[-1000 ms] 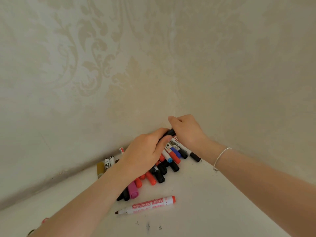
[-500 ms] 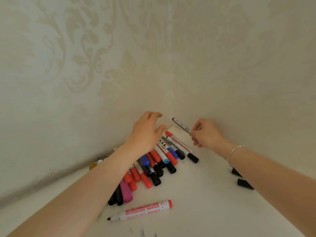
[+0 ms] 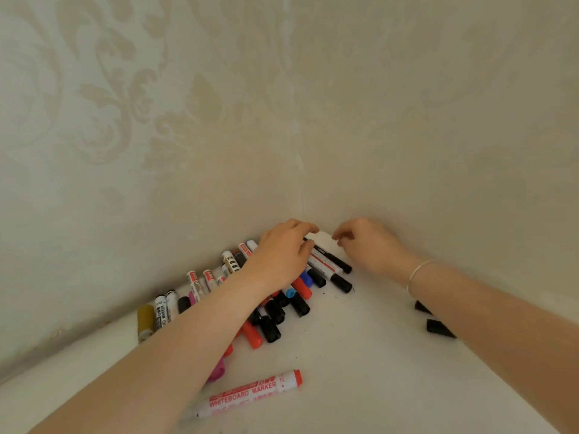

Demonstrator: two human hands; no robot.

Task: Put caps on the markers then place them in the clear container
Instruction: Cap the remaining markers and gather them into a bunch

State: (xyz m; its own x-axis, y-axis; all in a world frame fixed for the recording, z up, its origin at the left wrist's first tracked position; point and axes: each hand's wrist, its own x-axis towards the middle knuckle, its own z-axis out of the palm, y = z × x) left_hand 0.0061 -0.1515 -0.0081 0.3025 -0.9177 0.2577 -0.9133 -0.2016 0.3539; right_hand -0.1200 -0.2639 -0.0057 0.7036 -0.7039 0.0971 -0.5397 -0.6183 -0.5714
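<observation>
A pile of capped markers [image 3: 297, 296] in red, black, blue and white lies in the corner of the white surface. My left hand [image 3: 282, 255] rests over the pile with relaxed fingers, its thumb beside the far end of a thin black marker [image 3: 333, 260] that lies on top. My right hand [image 3: 366, 245] hovers just right of that marker, fingers loosely curled and holding nothing. An uncapped red whiteboard marker [image 3: 253, 393] lies alone nearer to me. No clear container is in view.
Two black caps [image 3: 437, 328] lie on the surface at the right, partly hidden by my right forearm. More markers, among them a gold one [image 3: 145, 321], line the left wall. Patterned walls close the corner behind the pile.
My right hand has let go of the thin black marker, which now lies on the pile. My left hand has come down over the pile beside it.
</observation>
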